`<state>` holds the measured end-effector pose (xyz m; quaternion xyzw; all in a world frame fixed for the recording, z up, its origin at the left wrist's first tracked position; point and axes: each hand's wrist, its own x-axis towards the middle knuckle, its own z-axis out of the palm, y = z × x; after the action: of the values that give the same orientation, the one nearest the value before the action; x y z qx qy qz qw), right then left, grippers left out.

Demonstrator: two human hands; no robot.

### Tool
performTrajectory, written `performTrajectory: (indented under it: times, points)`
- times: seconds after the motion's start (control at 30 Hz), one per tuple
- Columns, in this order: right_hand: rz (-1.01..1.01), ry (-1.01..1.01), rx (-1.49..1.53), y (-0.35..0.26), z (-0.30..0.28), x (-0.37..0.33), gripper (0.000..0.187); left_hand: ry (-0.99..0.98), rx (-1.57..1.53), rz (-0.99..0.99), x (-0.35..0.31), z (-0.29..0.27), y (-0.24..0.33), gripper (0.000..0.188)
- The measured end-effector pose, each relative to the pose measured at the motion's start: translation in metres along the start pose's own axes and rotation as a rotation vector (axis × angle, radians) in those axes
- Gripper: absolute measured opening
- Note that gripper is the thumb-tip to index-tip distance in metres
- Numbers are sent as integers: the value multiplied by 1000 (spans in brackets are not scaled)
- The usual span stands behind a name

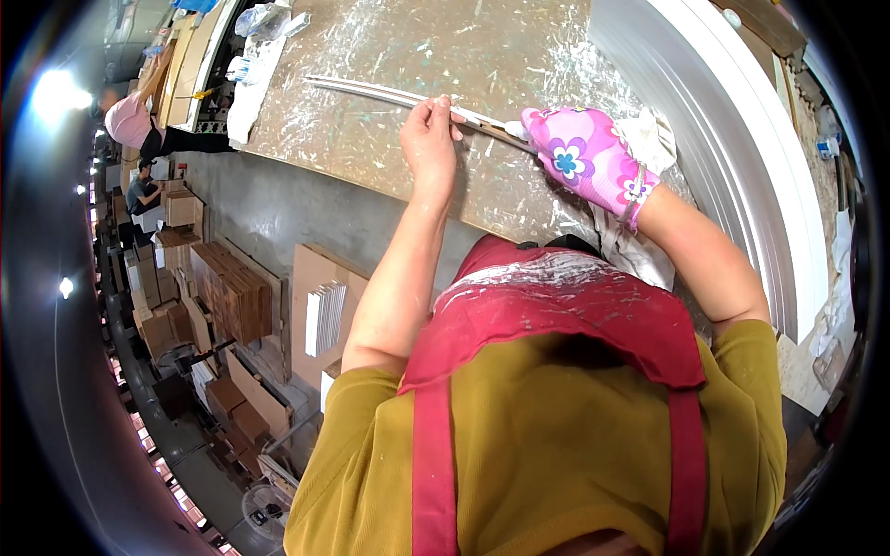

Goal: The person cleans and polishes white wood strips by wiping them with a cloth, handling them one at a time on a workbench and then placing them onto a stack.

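While the slim white strip (362, 87) lies slantwise across the upper middle of the frame, the grip of the left hand (432, 139) pinches it, probably to steady it over the paint-marked tabletop (343, 139). The right hand (570, 153), in a flowered pink glove (612, 176), covers the strip's right end, so whether that grip clamps or presses cannot be told; a white cloth (654, 139) lies just beside it, near long panels (705, 102) at upper right.

Hands (432, 141) forward (right one gloved)
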<state>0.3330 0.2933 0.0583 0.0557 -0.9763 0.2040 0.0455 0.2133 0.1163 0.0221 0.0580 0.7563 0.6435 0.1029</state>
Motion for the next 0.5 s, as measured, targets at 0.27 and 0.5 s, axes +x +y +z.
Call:
performTrajectory:
  times: [0.27,0.5]
  points:
    - [-34,14,-5,-1,2,-3,14,2,70,-15,-3,5,4,19]
    - [-20,-9,-8,-1,5,0,20,2,50,38,-4,6,-3,17]
